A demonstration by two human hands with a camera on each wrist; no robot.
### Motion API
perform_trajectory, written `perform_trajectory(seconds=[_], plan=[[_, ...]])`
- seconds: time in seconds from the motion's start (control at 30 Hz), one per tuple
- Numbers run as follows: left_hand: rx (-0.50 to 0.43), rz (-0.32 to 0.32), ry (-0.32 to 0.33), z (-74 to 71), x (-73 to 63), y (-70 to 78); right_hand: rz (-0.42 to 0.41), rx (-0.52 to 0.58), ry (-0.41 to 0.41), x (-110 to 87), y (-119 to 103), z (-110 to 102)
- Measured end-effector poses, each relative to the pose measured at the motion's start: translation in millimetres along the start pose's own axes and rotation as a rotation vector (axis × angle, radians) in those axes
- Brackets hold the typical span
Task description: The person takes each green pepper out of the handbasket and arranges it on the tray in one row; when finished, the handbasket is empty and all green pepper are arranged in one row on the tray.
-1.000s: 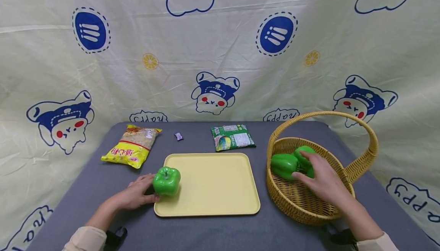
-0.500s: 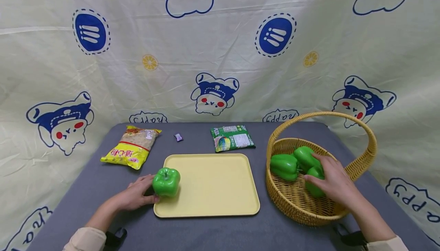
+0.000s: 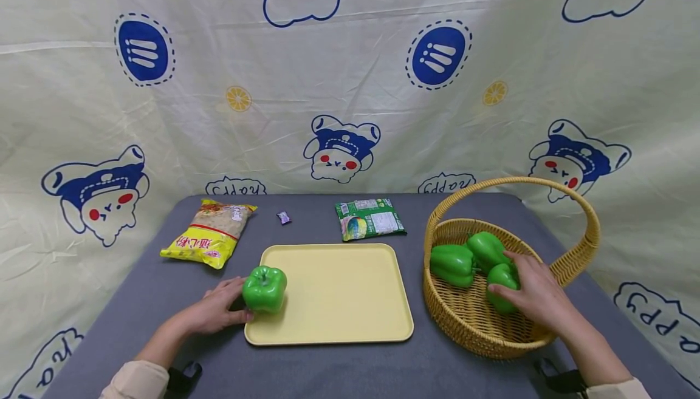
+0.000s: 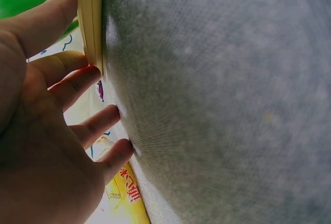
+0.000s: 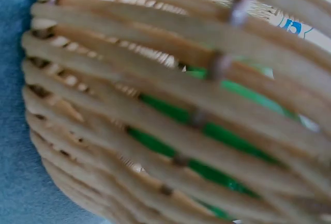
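In the head view my left hand [image 3: 221, 306] lies at the left edge of a cream tray [image 3: 350, 296], beside a green bell pepper [image 3: 265, 289] standing on that tray. The left wrist view shows its thumb and spread fingers [image 4: 95, 123] touching the tray rim and the table. On the right, my right hand [image 3: 538, 289] reaches into a wicker basket [image 3: 448, 326]. Its thumb and fingers lie loosely spread about a second bell pepper [image 3: 502, 283]. Two more peppers sit farther left and back in the basket. The right wrist view shows only basket wall [image 5: 129, 79] with green behind gaps.
A yellow snack bag [image 3: 210, 232] lies at the table's back left. Near it sits a small purple wrapped piece [image 3: 284, 217], and farther right a green packet [image 3: 370, 219]. The basket's tall handle [image 3: 587, 235] arches over the right side. A patterned cloth hangs behind.
My right hand has shifted right within the basket, and its fingers have loosened about the pepper, which shows more now. The left hand and tray have not moved.
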State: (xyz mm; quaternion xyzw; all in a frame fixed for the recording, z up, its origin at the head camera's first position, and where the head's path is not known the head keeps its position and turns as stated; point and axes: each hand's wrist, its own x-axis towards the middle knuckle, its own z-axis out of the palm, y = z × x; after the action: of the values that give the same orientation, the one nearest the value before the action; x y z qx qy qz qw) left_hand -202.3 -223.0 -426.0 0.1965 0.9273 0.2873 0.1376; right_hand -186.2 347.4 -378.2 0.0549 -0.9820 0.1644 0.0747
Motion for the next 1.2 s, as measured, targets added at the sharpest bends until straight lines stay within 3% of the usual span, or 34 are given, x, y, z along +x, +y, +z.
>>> perform_trajectory(seconds=[0.8, 1.2], plan=[[0.006, -0.009, -0.001, 0.3, 0.2, -0.2, 0.003, -0.005, -0.036, 1.1, 7.9, 1.6], [-0.011, -0.018, -0.010, -0.9, -0.4, 1.1, -0.016, -0.006, -0.067, -10.7, 5.1, -3.0]])
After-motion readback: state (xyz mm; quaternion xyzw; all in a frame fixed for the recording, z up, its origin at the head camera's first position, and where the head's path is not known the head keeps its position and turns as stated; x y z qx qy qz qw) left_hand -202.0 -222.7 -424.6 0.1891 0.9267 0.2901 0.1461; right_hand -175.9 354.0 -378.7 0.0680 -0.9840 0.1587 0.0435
